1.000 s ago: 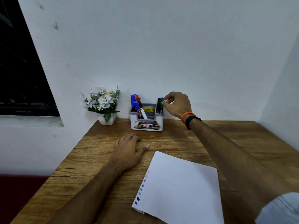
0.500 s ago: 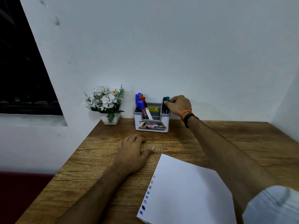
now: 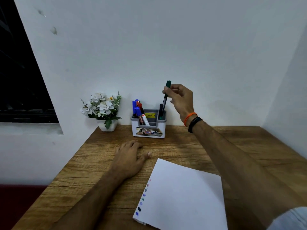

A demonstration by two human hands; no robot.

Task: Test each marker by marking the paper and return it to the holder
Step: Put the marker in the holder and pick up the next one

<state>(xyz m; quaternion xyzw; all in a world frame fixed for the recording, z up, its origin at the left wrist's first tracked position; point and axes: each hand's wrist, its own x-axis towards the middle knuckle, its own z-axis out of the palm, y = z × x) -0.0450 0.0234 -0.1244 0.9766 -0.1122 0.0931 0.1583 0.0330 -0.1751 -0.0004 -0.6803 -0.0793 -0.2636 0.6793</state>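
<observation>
Right hand (image 3: 180, 100) pinches a green marker (image 3: 166, 97) above the holder (image 3: 148, 128) of markers; left hand (image 3: 129, 156) lies flat.

Orange band (image 3: 190, 118), black wristband (image 3: 194, 124), perhaps white sleeve (image 3: 289, 219)

Green-capped marker (image 3: 166, 95), grey-and-white holder (image 3: 148, 128), white paper (image 3: 184, 196), brown wood-grain table (image 3: 182, 143).

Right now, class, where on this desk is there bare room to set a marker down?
Bare wood lies right of the holder, between the wall and the paper, beyond the right forearm. Another patch sits between the flowerpot and the left hand. Around the holder it is crowded: the right hand lifts a green marker.
</observation>
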